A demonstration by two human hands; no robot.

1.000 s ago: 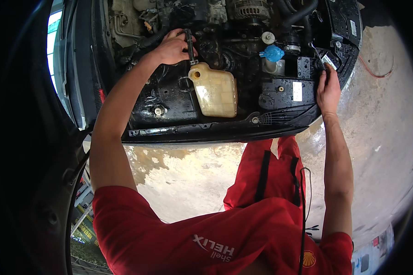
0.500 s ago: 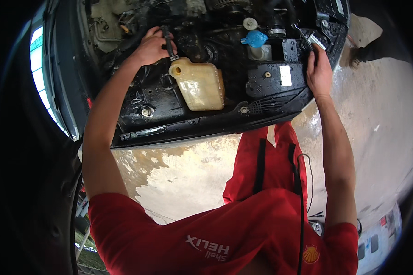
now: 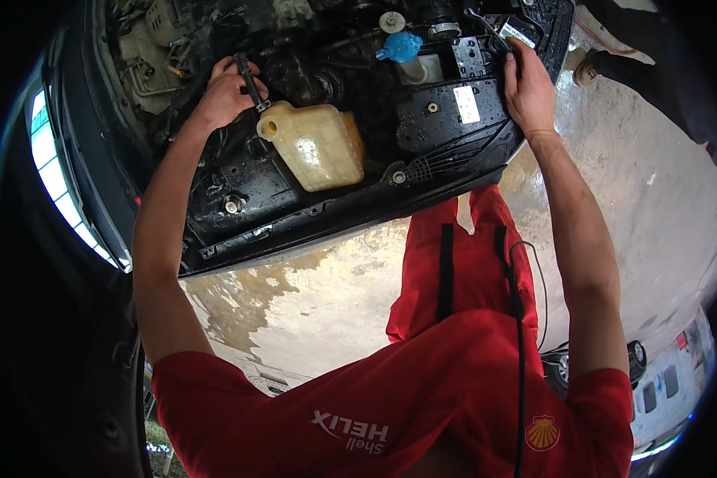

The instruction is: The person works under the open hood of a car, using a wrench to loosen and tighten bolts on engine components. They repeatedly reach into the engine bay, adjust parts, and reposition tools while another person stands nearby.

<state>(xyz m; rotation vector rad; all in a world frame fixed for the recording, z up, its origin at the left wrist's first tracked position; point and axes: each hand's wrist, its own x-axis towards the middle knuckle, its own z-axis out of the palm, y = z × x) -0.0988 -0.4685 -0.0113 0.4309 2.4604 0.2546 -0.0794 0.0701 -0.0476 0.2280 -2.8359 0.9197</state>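
Note:
In the engine bay, my left hand [image 3: 225, 99] is closed around a short black hose [image 3: 248, 80]. A clamp sits at the hose's lower end, beside the neck of a yellowed plastic reservoir [image 3: 315, 147]. That reservoir's round opening shows without a cap. My right hand [image 3: 528, 94], at the front right edge of the bay, is closed on a slim metal wrench [image 3: 487, 30]; its forked end points up and left. Part of the wrench's handle is hidden by my fingers.
A blue cap [image 3: 400, 48] tops a pale filler neck right of the reservoir. The wet black front panel [image 3: 434, 115] carries a white label. Another person's shoe [image 3: 586, 70] and dark trouser leg stand at the right. The concrete floor [image 3: 334, 295] is partly wet.
The view has shifted, so the engine bay lies further left in the picture. Both hands keep their holds. More of the wrench and of the other person's leg shows.

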